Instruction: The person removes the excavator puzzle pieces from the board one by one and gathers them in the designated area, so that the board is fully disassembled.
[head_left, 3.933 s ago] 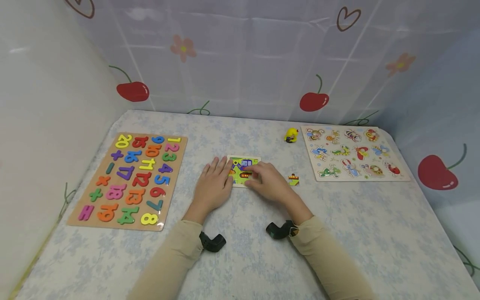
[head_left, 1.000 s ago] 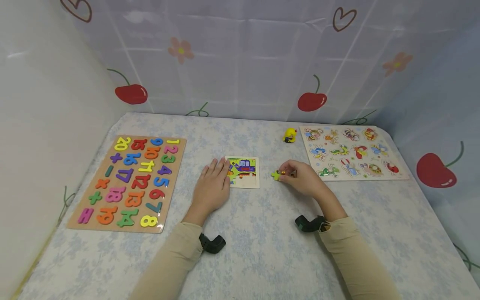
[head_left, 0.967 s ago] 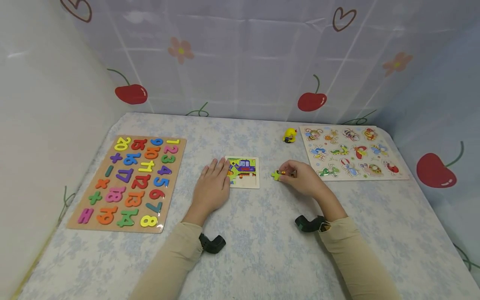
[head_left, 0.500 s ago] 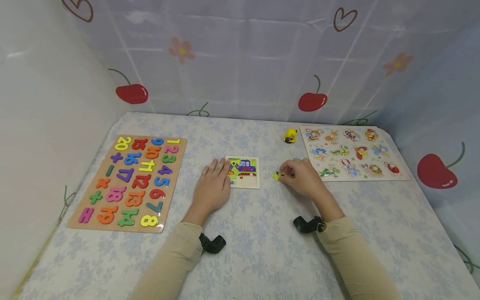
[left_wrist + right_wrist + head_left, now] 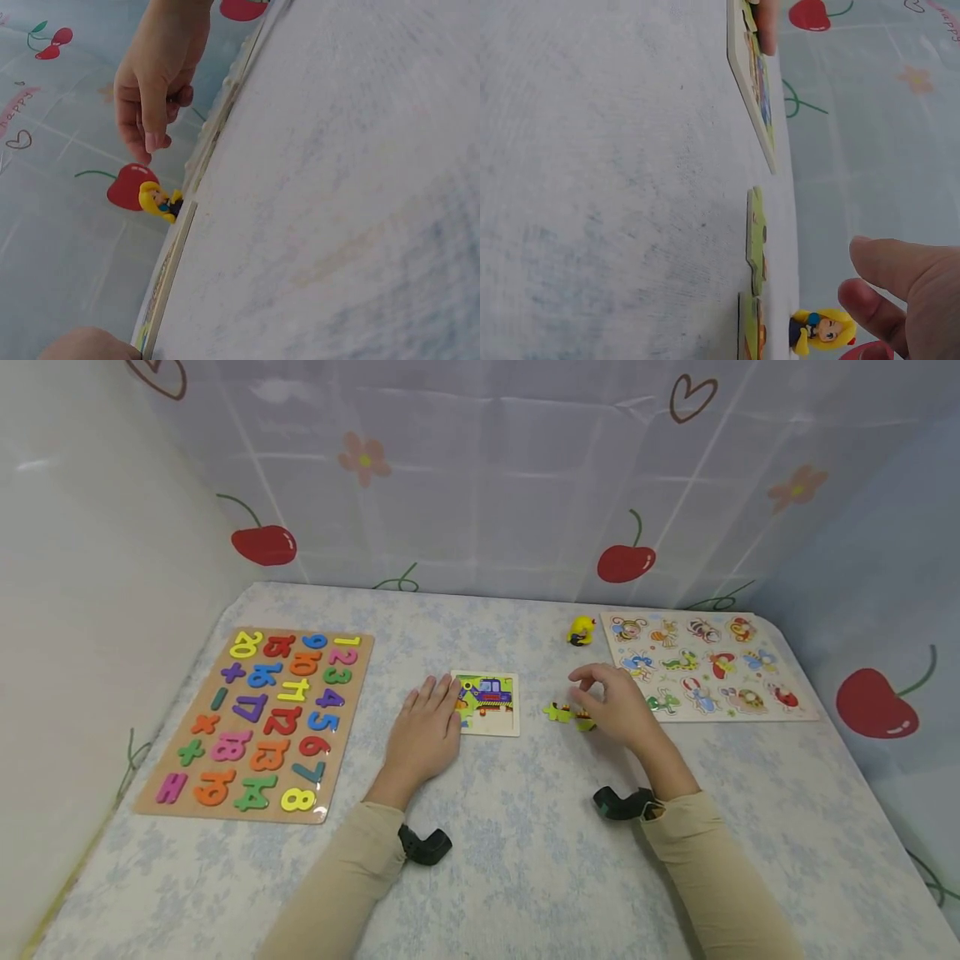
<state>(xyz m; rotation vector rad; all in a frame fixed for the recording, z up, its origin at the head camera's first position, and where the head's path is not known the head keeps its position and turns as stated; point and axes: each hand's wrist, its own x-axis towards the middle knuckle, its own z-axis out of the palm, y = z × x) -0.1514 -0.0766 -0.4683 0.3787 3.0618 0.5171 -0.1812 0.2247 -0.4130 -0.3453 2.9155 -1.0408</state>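
Observation:
My left hand (image 5: 424, 732) lies flat with its fingers over the left edge of a small jigsaw puzzle (image 5: 501, 723), which shows a purple digger on green in a pale frame. The puzzle's lower right part is bare wood. To its right, a green puzzle piece (image 5: 557, 712) lies on the table beside a second piece with orange and red (image 5: 586, 722). Just above and right of them hovers my right hand (image 5: 618, 710), thumb and forefinger apart and holding nothing. In the right wrist view, both pieces lie flat, end to end, below the hand (image 5: 900, 292).
A board of coloured numbers (image 5: 258, 727) lies on the left. An insect puzzle board (image 5: 795, 712) is at the back right, close to the right hand. Near its corner stands a yellow-haired figurine (image 5: 581, 631). Printed curtains (image 5: 480, 485) rise behind the table.
My right hand took a piece from the puzzle's lower right and set it on the table beside the other piece. It has let go and lifted slightly. The left hand stays put.

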